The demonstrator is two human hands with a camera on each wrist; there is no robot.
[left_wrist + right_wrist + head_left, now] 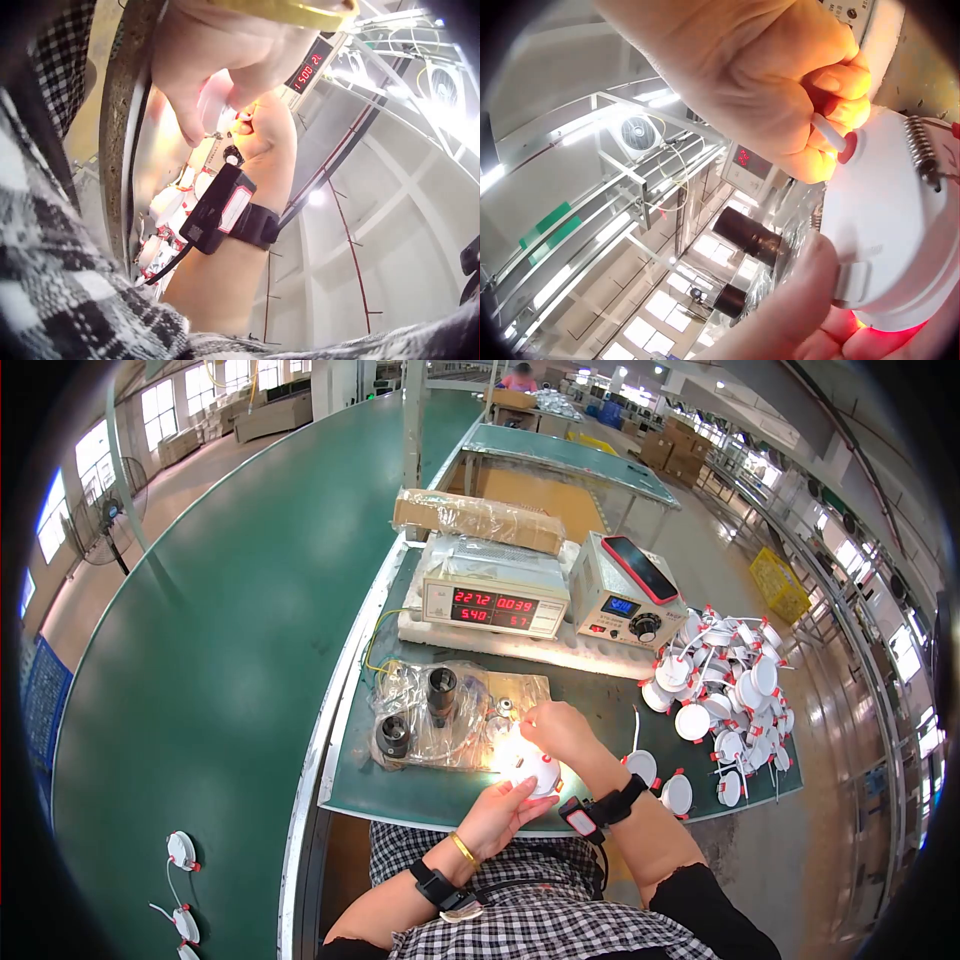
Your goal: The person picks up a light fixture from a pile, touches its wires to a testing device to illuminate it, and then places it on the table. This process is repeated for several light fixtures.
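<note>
Round white lamp [541, 773]: one, lit, held between both grips above the near part of the desk [600, 705]; strong glare beside it in my head view.
Left grip [497, 815]: grasping the lamp, thumb on the casing, fingers beneath, parted only by the lamp's body.
Right grip [563, 732]: fingers curled tight, grasping the lamp's white cable [829, 131]; I read this from the right wrist view, as the head view gives me mainly the back of the hand.
Right wrist view, clear here alone: red grommet [847, 148] at the cable entry; coil spring [922, 154] on the casing.
Left wrist view, close up: black box [220, 210] strapped at the right wrist, pale label showing.
Head view, whole here alone: lamp pile [730, 680], right side of the desk; meter [495, 608], four red readouts, 227.2 and 0.039 on top; phone [640, 570], resting on the dial unit [625, 612].
Black cylinders: two, taller [441, 695] and shorter [394, 735], on a plastic-covered board left of the lamp.
</note>
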